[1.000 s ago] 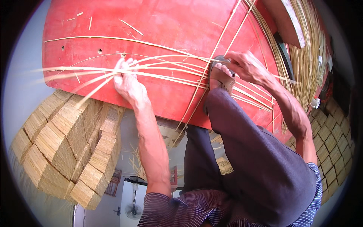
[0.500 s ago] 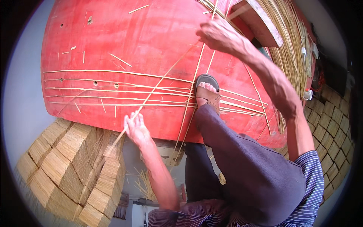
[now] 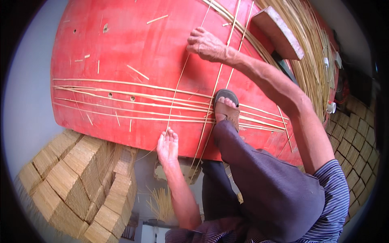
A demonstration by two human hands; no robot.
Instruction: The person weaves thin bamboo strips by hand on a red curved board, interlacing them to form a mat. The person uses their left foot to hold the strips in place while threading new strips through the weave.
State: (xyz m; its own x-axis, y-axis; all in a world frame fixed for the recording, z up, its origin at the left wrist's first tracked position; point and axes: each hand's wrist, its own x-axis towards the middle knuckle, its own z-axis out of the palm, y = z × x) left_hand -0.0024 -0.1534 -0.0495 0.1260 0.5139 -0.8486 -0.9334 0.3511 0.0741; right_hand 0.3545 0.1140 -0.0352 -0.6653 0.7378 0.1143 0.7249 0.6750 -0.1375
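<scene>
My right hand (image 3: 204, 44) is closed on a thin pale split strip (image 3: 174, 94) near the upper middle of the red board (image 3: 121, 48). Lower down, my left hand (image 3: 167, 143) is palm up, with curled fingers loosely pinching that strip near the board's lower edge. The strip runs diagonally between both hands, across several long strips (image 3: 85, 80) lying side by side. These cross two upright strips (image 3: 220, 69), and my sandalled foot (image 3: 227, 111) rests on the crossing, hiding part of it.
A long bundle of thin strips (image 3: 312, 36) lies at the right, beside a pinkish block (image 3: 277, 32). A white cup-like object (image 3: 330, 107) is at that edge. Tied straw-coloured bundles are stacked lower left (image 3: 69, 182) and at the right (image 3: 352, 146). Short offcuts are scattered about.
My hands left the gathered horizontal strips, which now lie flat. My right hand rose, then moved left with a single strip; my left hand dropped to the board's lower edge and shifted right.
</scene>
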